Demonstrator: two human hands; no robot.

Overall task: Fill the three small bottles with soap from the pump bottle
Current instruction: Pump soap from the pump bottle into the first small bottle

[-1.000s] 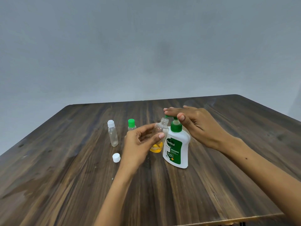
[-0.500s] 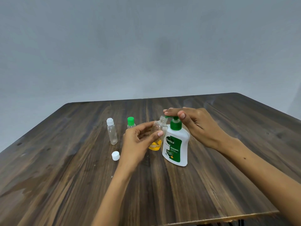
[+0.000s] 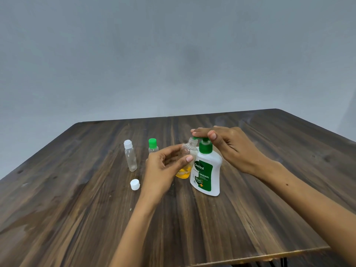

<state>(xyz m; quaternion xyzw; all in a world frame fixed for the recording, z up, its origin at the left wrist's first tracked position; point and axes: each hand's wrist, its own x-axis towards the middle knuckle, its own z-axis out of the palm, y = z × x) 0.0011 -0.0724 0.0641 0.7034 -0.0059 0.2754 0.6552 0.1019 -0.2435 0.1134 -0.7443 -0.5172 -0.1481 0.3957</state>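
A white pump bottle [image 3: 207,174] with a green label and green pump stands at the table's middle. My right hand [image 3: 229,145] lies flat on the pump head, fingers straight, pressing it. My left hand [image 3: 163,166] grips an uncapped clear small bottle [image 3: 187,151] with its mouth under the nozzle; yellow soap fills its bottom. Its white cap [image 3: 134,184] lies on the table to the left. A clear small bottle with a white cap [image 3: 130,155] stands further left. A small bottle with a green cap [image 3: 153,145] stands behind my left hand, partly hidden.
The dark wooden table [image 3: 250,218] has its near edge at the bottom right and its far edge against a plain grey wall.
The pump head went down under my right hand half a second ago and has risen a little now. The left hand keeps the small bottle under the nozzle.
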